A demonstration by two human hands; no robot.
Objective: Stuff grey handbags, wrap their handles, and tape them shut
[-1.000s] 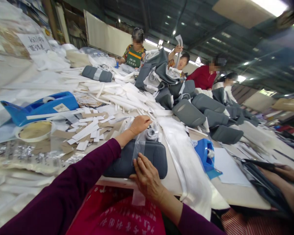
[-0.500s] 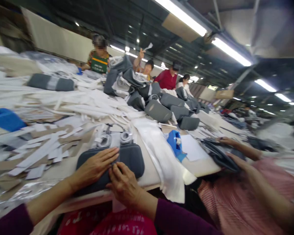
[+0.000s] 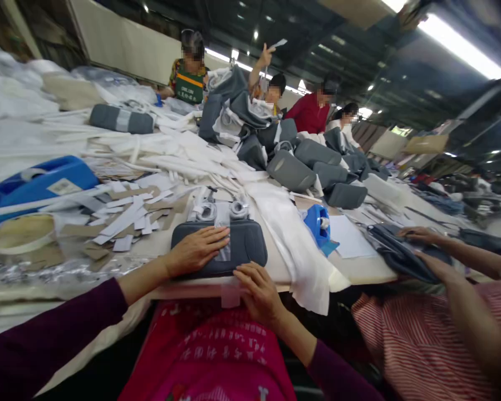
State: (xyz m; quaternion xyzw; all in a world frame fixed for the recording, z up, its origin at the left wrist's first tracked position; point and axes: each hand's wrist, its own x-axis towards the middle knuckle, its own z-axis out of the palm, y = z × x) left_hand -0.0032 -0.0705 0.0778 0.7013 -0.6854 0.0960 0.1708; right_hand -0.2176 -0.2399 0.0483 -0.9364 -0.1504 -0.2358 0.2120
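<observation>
A dark grey padded case (image 3: pixel 246 245) lies flat at the table's front edge, with a translucent strip (image 3: pixel 222 214) across its middle. My left hand (image 3: pixel 200 249) rests flat on the case and the strip, its fingers stretched out. At the case's lower right edge is my right hand (image 3: pixel 259 289), fingers spread, beside the strip's loose end (image 3: pixel 230 295), which hangs below the table edge. Whether its thumb touches the strip is hidden. White coiled straps (image 3: pixel 206 210) lie just behind the case.
A blue tape dispenser (image 3: pixel 319 223) and white paper (image 3: pixel 353 236) are to the right. Left are a larger blue dispenser (image 3: pixel 67 172) and cardboard strips. Grey cases (image 3: pixel 292 170) are piled behind. A person's hands (image 3: pixel 426 236) handle a dark item at right.
My right hand has moved down and right, off the middle of the case to its lower edge. My left hand stays on the case. The camera view has shifted.
</observation>
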